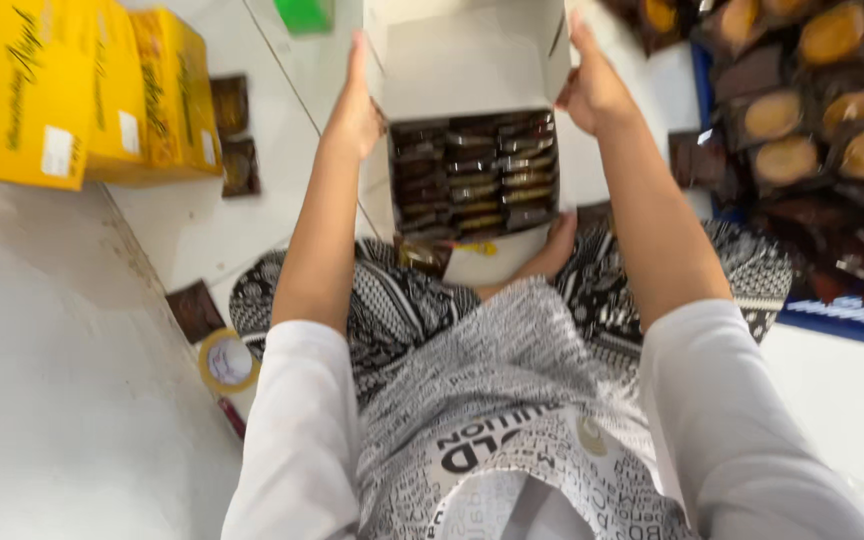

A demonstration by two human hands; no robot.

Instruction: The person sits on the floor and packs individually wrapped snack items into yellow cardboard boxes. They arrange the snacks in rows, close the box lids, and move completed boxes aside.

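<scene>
I sit on a white tiled floor with an open white cardboard box (472,60) held in front of me. My left hand (355,105) grips its left side and my right hand (592,88) grips its right side. The lower part of the box is filled with two rows of several dark brown wrapped packets (474,175) standing on edge. The lid flap stands up at the top, and the box is tilted toward me.
Yellow boxes (72,90) stand at the left with loose dark packets (232,130) beside them. A blue tray (852,310) at the right holds many wrapped round cakes (812,110). A tape roll (228,362) and another packet (194,310) lie by my left knee.
</scene>
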